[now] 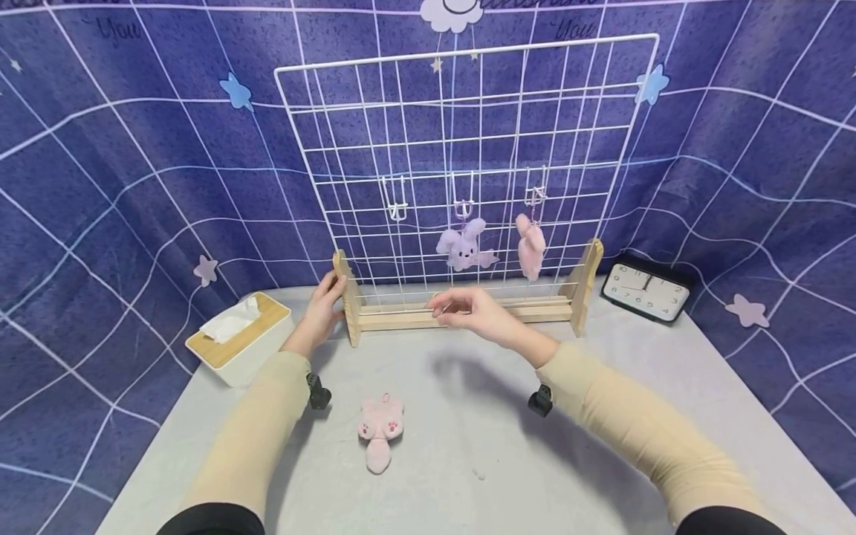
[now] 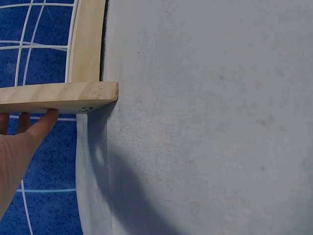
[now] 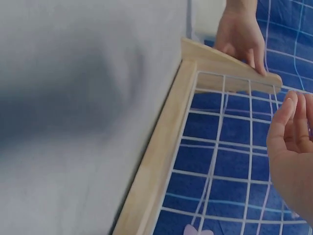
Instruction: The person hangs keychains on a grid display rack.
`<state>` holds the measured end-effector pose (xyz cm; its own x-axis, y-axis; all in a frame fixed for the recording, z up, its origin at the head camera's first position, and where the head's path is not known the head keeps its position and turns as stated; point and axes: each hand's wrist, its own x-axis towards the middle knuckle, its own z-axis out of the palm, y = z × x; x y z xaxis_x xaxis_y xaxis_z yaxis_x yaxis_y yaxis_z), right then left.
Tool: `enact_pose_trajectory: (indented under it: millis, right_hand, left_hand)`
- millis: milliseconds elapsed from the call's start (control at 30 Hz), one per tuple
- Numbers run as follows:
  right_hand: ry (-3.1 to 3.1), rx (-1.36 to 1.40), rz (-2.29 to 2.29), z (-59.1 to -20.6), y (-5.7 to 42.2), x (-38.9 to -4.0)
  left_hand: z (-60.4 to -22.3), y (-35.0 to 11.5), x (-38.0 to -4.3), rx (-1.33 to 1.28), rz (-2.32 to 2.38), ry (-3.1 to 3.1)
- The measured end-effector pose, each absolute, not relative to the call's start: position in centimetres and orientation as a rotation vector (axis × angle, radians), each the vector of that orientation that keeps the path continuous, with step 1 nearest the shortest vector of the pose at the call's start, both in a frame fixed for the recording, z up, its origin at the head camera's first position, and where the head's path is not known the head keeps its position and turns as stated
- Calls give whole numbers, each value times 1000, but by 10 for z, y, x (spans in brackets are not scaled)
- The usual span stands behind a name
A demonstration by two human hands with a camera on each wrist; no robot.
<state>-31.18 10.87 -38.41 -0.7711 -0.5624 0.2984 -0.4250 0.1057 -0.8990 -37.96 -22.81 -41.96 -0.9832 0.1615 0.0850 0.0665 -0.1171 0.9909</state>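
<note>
My left hand (image 1: 319, 316) rests against the outer side of the wooden side panel (image 2: 58, 95) of a white wire grid rack (image 1: 461, 156); its straight fingertips touch the wood. In front of the rack, my right hand (image 1: 471, 313) hovers with loosely bent fingers, and I see nothing between them. Above it a purple plush bunny keychain (image 1: 460, 247) hangs from a hook. To its right hangs a pink plush keychain (image 1: 531, 249), turned sideways. The left hook (image 1: 397, 212) carries no plush. A pink plush keychain (image 1: 381, 425) with paw prints lies on the table.
A white tissue box (image 1: 250, 345) with a wooden lid stands at the left. On the right is a black-framed clock (image 1: 646, 290). A blue patterned curtain (image 1: 154, 215) hangs behind the rack. A small pale bit (image 1: 478, 474) lies on the grey-white tabletop (image 1: 535, 475).
</note>
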Motion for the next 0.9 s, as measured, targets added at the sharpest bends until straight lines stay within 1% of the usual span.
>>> enact_pose_trajectory:
  millis: [367,633,800,900]
  right_hand:
    - [2252,-988,-1533,-408,82,-308]
    - [2322,-964,-1361,-423,61,-305]
    - [2347,-983,-1247,-431,48,-304]
    - [2341,-991,-1219,-436,42,-303]
  left_hand:
    - [-422,-229,-383,278,2319,2009]
    - [-438,-233,-400,248,2335,2017]
    - [-442,-233,-402,253,2344,2046]
    - [-444,-233,-400,300,2339,2069]
